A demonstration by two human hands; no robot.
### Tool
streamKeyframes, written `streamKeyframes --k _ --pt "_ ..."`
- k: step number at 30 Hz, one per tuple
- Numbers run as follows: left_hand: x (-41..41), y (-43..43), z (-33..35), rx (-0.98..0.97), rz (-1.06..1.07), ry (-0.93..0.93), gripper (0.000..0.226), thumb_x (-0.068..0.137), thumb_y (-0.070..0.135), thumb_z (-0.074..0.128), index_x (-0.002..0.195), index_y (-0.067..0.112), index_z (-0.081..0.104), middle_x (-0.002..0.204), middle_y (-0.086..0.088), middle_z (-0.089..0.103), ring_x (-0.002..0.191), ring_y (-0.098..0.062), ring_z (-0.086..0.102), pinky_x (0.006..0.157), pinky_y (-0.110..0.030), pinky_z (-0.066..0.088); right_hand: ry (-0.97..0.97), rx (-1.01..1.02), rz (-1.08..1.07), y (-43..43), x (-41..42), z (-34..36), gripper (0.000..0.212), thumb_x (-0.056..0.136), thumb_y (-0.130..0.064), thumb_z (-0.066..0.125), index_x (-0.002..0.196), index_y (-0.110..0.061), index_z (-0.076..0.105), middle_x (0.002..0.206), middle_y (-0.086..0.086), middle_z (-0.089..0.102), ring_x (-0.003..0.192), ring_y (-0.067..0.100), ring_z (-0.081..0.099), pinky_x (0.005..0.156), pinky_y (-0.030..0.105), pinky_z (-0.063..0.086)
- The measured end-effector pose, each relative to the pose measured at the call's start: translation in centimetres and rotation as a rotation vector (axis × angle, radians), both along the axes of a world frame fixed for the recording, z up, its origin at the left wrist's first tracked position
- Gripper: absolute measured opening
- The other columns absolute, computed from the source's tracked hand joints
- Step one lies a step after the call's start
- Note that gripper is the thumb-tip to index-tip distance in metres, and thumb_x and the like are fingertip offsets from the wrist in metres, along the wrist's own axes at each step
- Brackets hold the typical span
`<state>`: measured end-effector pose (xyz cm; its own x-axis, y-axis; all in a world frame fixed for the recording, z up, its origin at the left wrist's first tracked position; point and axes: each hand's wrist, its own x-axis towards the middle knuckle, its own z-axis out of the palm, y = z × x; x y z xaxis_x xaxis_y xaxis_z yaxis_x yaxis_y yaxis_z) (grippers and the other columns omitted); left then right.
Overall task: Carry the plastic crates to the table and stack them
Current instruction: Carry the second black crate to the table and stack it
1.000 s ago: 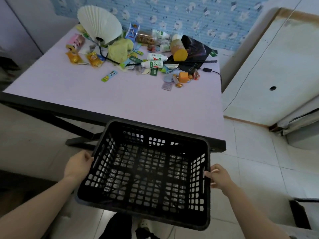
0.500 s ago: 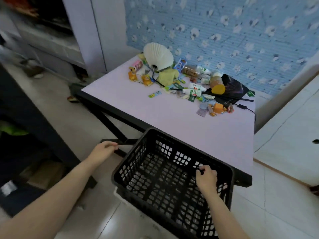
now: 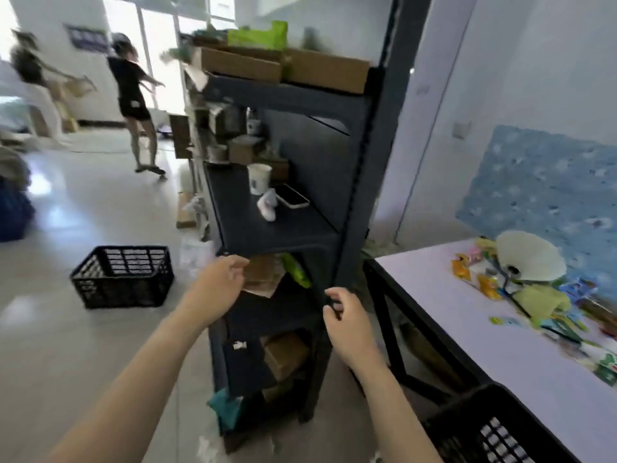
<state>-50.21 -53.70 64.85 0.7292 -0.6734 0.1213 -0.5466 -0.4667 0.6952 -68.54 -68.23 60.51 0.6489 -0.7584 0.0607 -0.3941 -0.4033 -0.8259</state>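
Both your hands are empty now, fingers loosely curled: your left hand and right hand hang in front of the shelf, where a second ago they held a crate. That crate now sits at the desk edge, behind and right of your right hand, and the next crate is on the floor, left of your left hand. Swinging round this fast, you could clip the shelf, and the crate may slip if it overhangs the desk.
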Motion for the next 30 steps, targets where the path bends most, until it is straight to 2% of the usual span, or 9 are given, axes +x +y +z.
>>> streamKeyframes --k 3,6,9,15,19,23,26,28,30 --pt "2.8 8.2 2.1 -0.007 0.095 -0.169 0.041 0.096 0.017 0.044 0.135 0.022 0.051 0.135 0.000 0.055 0.126 -0.021 0.051 0.103 -0.032 0.039 -0.083 -0.037 0.129 6.3 6.5 2.1 0.032 0.097 -0.024 0.049 0.128 -0.031 0.051 0.129 -0.011 0.047 0.117 0.006 0.048 0.097 0.024 0.042" --pt "5.2 14.3 3.5 -0.017 0.198 -0.248 0.042 0.096 0.019 0.044 0.137 0.025 0.049 0.135 0.001 0.054 0.124 -0.020 0.051 0.101 -0.031 0.040 -0.159 -0.034 0.275 11.3 11.3 3.3 0.027 0.095 -0.021 0.051 0.118 -0.035 0.051 0.123 -0.009 0.052 0.111 0.004 0.051 0.096 0.022 0.042" --pt "7.4 18.5 4.4 -0.023 0.279 -0.253 0.043 0.096 0.019 0.044 0.138 0.024 0.048 0.137 0.002 0.053 0.127 -0.018 0.049 0.104 -0.030 0.040 -0.167 0.010 0.380 14.9 15.2 3.8 0.025 0.097 -0.027 0.049 0.121 -0.031 0.053 0.122 -0.009 0.052 0.112 0.004 0.051 0.101 0.027 0.042" --pt "12.6 23.9 3.8 -0.048 0.397 -0.211 0.044 0.094 0.019 0.047 0.138 0.028 0.049 0.143 0.008 0.049 0.130 -0.013 0.046 0.104 -0.025 0.034 -0.171 0.110 0.436 18.3 22.5 3.5 0.024 0.098 -0.033 0.045 0.120 -0.030 0.055 0.118 -0.007 0.058 0.109 0.005 0.055 0.095 0.029 0.047" --pt "15.9 24.6 1.5 -0.037 0.449 -0.157 0.050 0.094 0.019 0.048 0.143 0.028 0.042 0.142 0.006 0.048 0.131 -0.013 0.045 0.104 -0.023 0.034 -0.133 0.110 0.459 19.2 28.3 1.6 0.025 0.097 -0.031 0.047 0.119 -0.026 0.057 0.120 -0.004 0.059 0.112 0.009 0.055 0.100 0.033 0.045" --pt "20.7 23.6 -1.1 0.015 0.457 -0.107 0.055 0.095 0.021 0.049 0.147 0.028 0.034 0.144 0.006 0.044 0.134 -0.010 0.039 0.107 -0.020 0.030 -0.115 0.130 0.490 19.9 35.0 -0.4 0.018 0.093 -0.025 0.053 0.109 -0.033 0.056 0.118 -0.004 0.060 0.108 0.012 0.058 0.098 0.037 0.047" --pt "25.7 22.9 -2.3 0.060 0.474 -0.100 0.054 0.096 0.025 0.047 0.147 0.031 0.032 0.145 0.009 0.041 0.133 -0.008 0.041 0.106 -0.020 0.032 -0.113 0.137 0.494 19.6 41.0 -1.2 0.034 0.089 -0.018 0.059 0.109 -0.044 0.051 0.124 -0.002 0.058 0.111 0.012 0.056 0.102 0.036 0.045" --pt "29.5 22.4 -2.7 0.109 0.486 -0.111 0.053 0.096 0.030 0.043 0.147 0.033 0.030 0.145 0.013 0.039 0.132 -0.008 0.042 0.105 -0.020 0.034 -0.153 0.181 0.460 19.0 45.5 -1.0 0.058 0.086 -0.010 0.062 0.103 -0.063 0.047 0.122 -0.001 0.056 0.109 0.014 0.057 0.100 0.035 0.045" --pt "33.6 21.6 -2.5 0.142 0.493 -0.110 0.060 0.088 0.049 0.030 0.147 0.036 0.029 0.145 0.015 0.037 0.130 -0.008 0.045 0.102 -0.020 0.036 -0.187 0.235 0.427 18.2 50.2 -0.3 0.080 0.084 -0.004 0.063 0.092 -0.080 0.040 0.118 -0.001 0.055 0.101 0.011 0.058 0.091 0.028 0.046"
